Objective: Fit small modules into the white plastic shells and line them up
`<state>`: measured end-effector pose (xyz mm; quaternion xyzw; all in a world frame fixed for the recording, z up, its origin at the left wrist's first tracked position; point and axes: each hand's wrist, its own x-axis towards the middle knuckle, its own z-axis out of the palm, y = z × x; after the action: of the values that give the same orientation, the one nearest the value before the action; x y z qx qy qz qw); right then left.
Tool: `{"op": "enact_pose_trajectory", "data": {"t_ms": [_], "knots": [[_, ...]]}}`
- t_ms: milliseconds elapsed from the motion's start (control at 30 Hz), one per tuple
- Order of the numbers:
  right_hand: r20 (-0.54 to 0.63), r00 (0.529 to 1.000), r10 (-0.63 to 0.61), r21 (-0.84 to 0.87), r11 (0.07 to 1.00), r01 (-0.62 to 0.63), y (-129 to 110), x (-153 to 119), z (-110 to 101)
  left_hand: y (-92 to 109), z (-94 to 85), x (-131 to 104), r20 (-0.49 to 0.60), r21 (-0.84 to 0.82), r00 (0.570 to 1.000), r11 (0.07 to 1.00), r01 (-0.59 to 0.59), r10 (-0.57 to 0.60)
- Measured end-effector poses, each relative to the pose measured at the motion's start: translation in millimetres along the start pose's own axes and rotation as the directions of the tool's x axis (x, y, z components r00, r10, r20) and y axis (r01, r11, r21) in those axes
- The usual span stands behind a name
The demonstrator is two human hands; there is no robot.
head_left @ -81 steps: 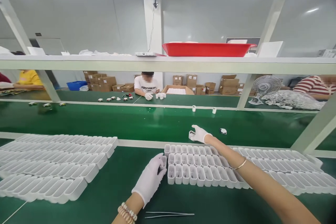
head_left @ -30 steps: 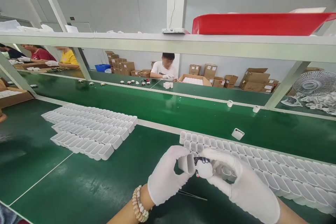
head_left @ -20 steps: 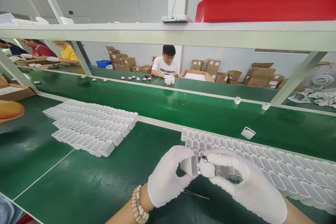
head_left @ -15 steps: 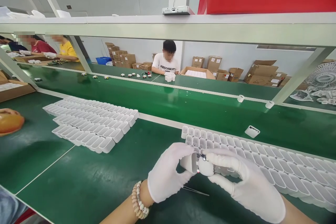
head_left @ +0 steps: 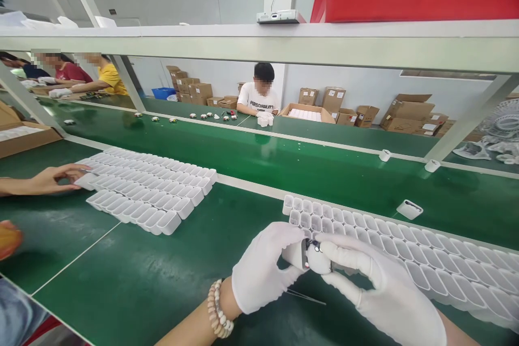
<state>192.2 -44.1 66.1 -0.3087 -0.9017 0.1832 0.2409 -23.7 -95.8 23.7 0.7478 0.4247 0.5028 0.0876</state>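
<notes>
My left hand (head_left: 270, 267), in a white glove, grips a small white plastic housing (head_left: 294, 254) with its open end facing right. Between thumb and fingers my right hand (head_left: 377, 275), gloved too, holds a round white part (head_left: 319, 259) with dark wiring or components on its near edge. The round part sits right at the housing's mouth; how far it goes in I cannot tell. Beneath the hands a thin white strip (head_left: 306, 296) lies on the green table. Rows of white open housings (head_left: 405, 248) stand just behind and right of my right hand.
More rows of white housings (head_left: 141, 189) stand on the left, where a co-worker's bare hand (head_left: 57, 179) touches the end one. A green belt (head_left: 259, 157) runs behind, carrying a white unit (head_left: 410, 209). A shelf beam (head_left: 259, 54) crosses overhead. A person (head_left: 259, 98) sits opposite.
The round part is slightly nearer the housing's mouth. A co-worker's hand has come in at the left and reached the housings. The white unit on the belt has shifted right.
</notes>
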Motion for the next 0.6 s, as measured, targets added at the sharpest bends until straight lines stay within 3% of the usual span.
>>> {"op": "enact_pose_trajectory", "data": {"t_ms": [267,600], "knots": [[-0.037,0.996,-0.086,-0.168,0.983,0.078,-0.9,-1.1,0.9,-1.4,0.2,1.3,0.004,0.01,0.999,0.999,-0.051,0.051],[-0.03,0.997,-0.07,-0.185,0.981,0.063,0.1,-0.8,1.4,-0.5,-0.2,2.7,0.024,0.025,0.999,0.999,-0.04,0.039]]}}
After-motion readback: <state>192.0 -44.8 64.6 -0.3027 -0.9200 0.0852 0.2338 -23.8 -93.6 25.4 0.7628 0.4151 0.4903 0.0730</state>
